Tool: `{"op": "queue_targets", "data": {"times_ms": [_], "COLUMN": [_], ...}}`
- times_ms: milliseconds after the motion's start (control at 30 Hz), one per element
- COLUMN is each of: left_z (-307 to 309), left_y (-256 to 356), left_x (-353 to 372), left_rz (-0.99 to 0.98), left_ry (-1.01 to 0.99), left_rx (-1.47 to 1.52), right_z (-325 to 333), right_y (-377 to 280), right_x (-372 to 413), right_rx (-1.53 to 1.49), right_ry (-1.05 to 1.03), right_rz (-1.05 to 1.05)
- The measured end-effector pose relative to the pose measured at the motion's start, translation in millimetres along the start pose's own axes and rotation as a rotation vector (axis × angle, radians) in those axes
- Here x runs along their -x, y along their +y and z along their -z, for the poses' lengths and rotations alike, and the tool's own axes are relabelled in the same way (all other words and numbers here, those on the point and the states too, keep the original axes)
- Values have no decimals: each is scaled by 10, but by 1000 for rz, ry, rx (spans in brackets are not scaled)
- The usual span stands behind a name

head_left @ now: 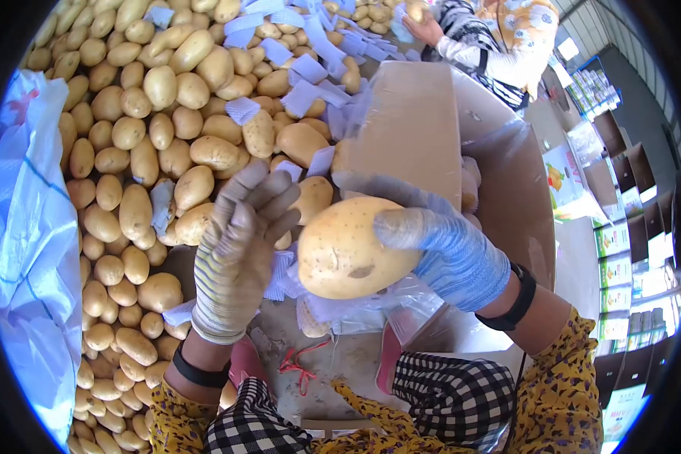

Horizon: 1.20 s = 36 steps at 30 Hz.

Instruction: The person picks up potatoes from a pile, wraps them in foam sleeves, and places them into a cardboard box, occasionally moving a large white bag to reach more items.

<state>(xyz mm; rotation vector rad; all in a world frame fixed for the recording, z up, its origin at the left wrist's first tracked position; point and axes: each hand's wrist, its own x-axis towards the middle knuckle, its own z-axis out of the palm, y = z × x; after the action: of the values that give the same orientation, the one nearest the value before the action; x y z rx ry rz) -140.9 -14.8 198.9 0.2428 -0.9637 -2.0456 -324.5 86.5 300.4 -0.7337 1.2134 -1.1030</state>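
Bright, even daylight is seen through a fisheye lens: edges are bent and corners are blacked out by a round vignette. The held potato [352,250] is rendered sharply, with soft shadow beneath. The white sack [23,227] is slightly overexposed; the rim is softly blurred

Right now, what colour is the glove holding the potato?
Light blue, on the right hand gripping the potato; head view.

Matt, speckled potato [346,248]; knitted cloth gloves [234,261]

R hand [446,253] gripping big potato [352,248], L hand [238,257] splayed just beside it, potato pile [144,136] behind, cardboard box [416,129] rt
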Motion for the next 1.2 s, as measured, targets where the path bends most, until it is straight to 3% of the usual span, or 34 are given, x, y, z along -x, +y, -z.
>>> {"op": "queue_targets", "data": {"times_ms": [33,133,200,267,333,400,500,533,567,600,633,667,733,800,900,1000,1033,1167,1200], "left_z": [-83,-120,-99,-5,-131,-448,-832,-889,-872,-826,-791,-685,-531,-314,-104,1,40,139,168], "left_y": [60,-224,-238,-144,-29,68,-12,-5,-17,-26,-71,-69,-175,-260,-360,-444,-472,-554,-570], "left_x": [40,429,500,488,383,298,386,360,299,230,180,134,121,124,126,93,79,69,67], "left_rz": [154,198,270,328,230,46,-129,-61,-59,-53,-97,-70,-103,-7,98,143,149,203,221], "left_ry": [-68,-222,-182,-81,48,186,168,87,-4,-95,53,-15,33,46,33,1,-16,66,93], "left_rx": [-164,-297,-365,-478,-422,-154,-358,-408,-375,-343,-459,-413,-349,-299,-267,-249,-245,-239,-225], "right_z": [-11,-49,-63,-99,-63,16,167,228,341,522,714,840,993,1374,1652,1682,1628,1757,1759], "right_y": [13,62,-40,-53,-77,-103,-148,-176,-130,-173,-226,-272,-421,-439,-336,-132,-138,-34,26], "right_x": [27,62,113,188,271,336,417,434,411,431,489,602,828,940,1087,959,926,501,396], "right_rx": [-42,-103,-149,-199,26,535,1294,1557,1684,1628,1547,1390,982,639,754,648,541,770,964], "right_ry": [8,5,-69,-37,41,162,372,428,551,529,593,653,762,861,904,846,786,729,794], "right_rz": [-1,48,-3,97,293,558,939,1055,1198,1261,1229,1099,769,745,387,223,183,169,229]}}
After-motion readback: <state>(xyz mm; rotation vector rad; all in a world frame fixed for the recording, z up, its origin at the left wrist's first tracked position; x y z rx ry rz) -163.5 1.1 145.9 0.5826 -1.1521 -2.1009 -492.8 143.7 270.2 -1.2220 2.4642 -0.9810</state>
